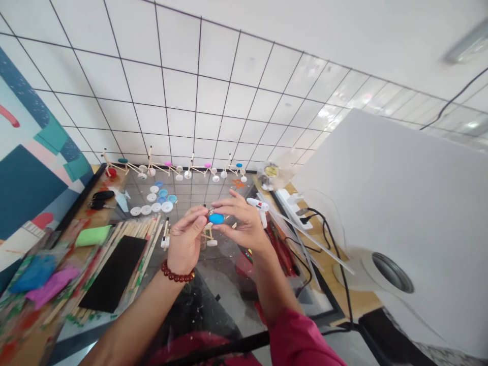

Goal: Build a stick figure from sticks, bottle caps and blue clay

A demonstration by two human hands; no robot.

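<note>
This looks like a craft workshop corner: on a glossy grey-topped table with pale wooden edges (224,260) lie a white plastic glue gun (258,204), a bundle of thin pale wooden sticks (153,235) and round white and blue plastic caps (166,207), while small wheeled stick models (196,169) line the back.

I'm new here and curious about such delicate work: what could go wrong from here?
The blue oval might slip, as it seems held only by fingertips of the right hand. That hand might also brush the white glue gun close by. The round caps beyond the left hand could scatter if bumped.
</note>
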